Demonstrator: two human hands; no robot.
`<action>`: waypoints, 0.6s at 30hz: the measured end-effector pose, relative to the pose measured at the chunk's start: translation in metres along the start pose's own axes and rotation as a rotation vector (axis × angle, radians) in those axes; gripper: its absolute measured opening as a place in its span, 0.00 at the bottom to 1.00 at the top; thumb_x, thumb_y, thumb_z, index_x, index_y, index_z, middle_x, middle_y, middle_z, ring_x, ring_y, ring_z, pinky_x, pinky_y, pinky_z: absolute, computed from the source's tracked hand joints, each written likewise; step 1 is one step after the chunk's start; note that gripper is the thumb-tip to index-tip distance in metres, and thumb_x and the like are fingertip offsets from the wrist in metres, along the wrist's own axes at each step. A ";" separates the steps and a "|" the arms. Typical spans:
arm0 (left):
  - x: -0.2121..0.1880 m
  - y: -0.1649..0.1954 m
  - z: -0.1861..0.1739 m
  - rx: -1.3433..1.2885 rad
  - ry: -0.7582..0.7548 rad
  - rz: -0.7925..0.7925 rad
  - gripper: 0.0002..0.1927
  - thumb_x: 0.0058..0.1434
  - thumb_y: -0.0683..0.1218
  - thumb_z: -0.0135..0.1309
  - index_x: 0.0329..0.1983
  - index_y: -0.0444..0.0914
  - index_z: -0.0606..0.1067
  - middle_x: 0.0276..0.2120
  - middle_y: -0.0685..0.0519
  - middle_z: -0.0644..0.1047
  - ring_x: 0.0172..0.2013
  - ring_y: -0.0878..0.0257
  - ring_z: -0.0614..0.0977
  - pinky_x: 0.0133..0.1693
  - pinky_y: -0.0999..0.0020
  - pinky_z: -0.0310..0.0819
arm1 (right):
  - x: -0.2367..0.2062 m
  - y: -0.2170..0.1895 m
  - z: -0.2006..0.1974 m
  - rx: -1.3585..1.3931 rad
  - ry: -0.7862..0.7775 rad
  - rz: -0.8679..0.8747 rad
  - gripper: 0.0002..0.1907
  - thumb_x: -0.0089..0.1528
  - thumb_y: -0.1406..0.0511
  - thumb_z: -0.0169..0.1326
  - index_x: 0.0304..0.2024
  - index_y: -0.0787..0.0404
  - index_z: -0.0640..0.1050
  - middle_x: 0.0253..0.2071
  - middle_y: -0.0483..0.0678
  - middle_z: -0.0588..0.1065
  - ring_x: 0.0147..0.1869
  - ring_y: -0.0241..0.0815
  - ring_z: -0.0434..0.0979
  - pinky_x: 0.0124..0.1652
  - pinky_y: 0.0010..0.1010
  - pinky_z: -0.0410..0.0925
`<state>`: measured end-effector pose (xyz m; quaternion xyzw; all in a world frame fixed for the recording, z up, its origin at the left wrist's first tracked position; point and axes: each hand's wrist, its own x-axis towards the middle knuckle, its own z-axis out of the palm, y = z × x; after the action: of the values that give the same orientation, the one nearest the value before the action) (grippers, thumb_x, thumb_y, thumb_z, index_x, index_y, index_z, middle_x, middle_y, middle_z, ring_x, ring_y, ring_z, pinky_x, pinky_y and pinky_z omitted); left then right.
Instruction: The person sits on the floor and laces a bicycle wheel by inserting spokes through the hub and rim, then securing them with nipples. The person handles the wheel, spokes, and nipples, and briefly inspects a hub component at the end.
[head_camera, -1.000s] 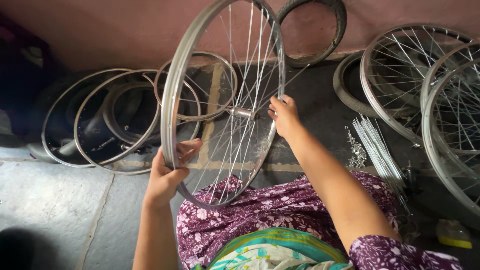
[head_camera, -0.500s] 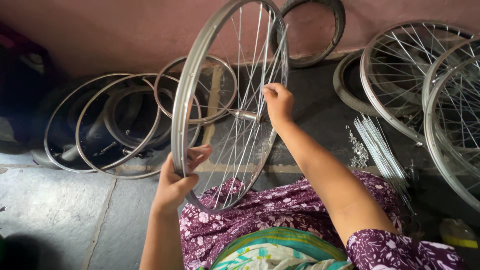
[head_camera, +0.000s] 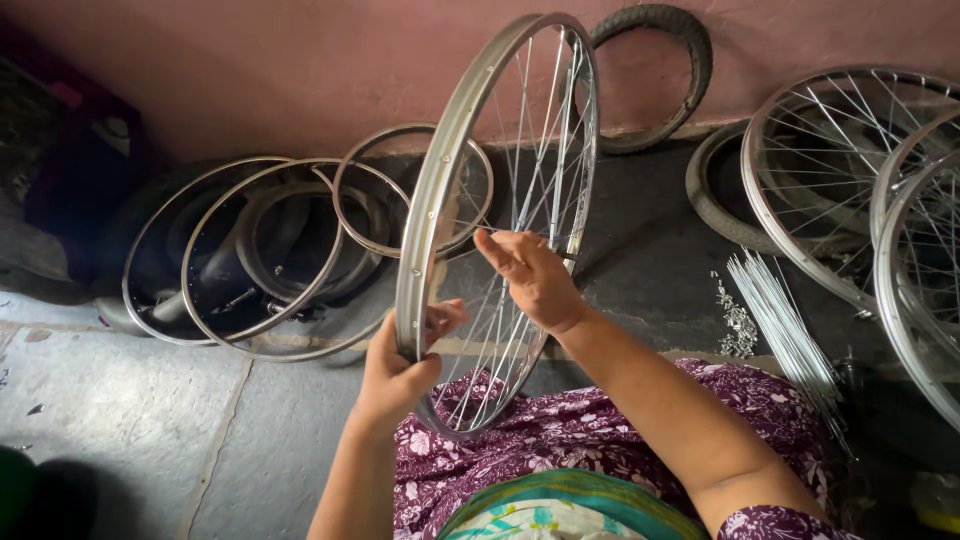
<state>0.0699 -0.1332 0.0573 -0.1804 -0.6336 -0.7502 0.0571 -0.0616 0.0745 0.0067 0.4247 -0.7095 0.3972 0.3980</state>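
Observation:
A silver spoked bicycle wheel stands upright on my lap, nearly edge-on to me. My left hand grips its rim low on the near side. My right hand reaches in among the spokes near the hub, fingers spread and touching them; the hub itself is hidden behind that hand. My lap is covered by purple flowered cloth.
Several bare rims and tyres lie on the floor at the left against a pink wall. A black tyre leans on the wall. Spoked wheels stand at the right, with a bundle of loose spokes and small nipples beside them.
The wheel has turned further edge-on and shifted right. My right hand has moved from the far rim side in toward the hub; my left hand has slid along the rim.

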 end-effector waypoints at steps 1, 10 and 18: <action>-0.003 0.000 0.002 -0.004 0.019 -0.016 0.24 0.45 0.27 0.40 0.47 0.32 0.67 0.53 0.41 0.75 0.68 0.44 0.71 0.71 0.42 0.59 | 0.001 -0.003 -0.001 -0.048 -0.006 0.026 0.28 0.66 0.74 0.52 0.69 0.54 0.70 0.51 0.47 0.75 0.50 0.48 0.78 0.51 0.37 0.73; -0.008 -0.004 0.013 0.065 0.045 0.007 0.27 0.47 0.26 0.41 0.52 0.30 0.68 0.52 0.43 0.75 0.65 0.45 0.74 0.71 0.46 0.62 | -0.006 -0.012 -0.006 0.022 -0.116 0.354 0.14 0.72 0.67 0.52 0.61 0.54 0.74 0.40 0.47 0.73 0.39 0.40 0.74 0.41 0.32 0.72; -0.014 -0.005 0.016 0.063 0.023 0.012 0.27 0.49 0.27 0.42 0.55 0.30 0.68 0.52 0.44 0.75 0.65 0.47 0.75 0.70 0.48 0.63 | -0.005 -0.032 -0.014 -0.143 -0.030 0.045 0.25 0.67 0.70 0.55 0.66 0.51 0.73 0.44 0.45 0.74 0.43 0.41 0.76 0.44 0.32 0.72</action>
<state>0.0844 -0.1188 0.0495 -0.1738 -0.6552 -0.7314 0.0746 -0.0276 0.0786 0.0145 0.3850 -0.7512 0.3480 0.4078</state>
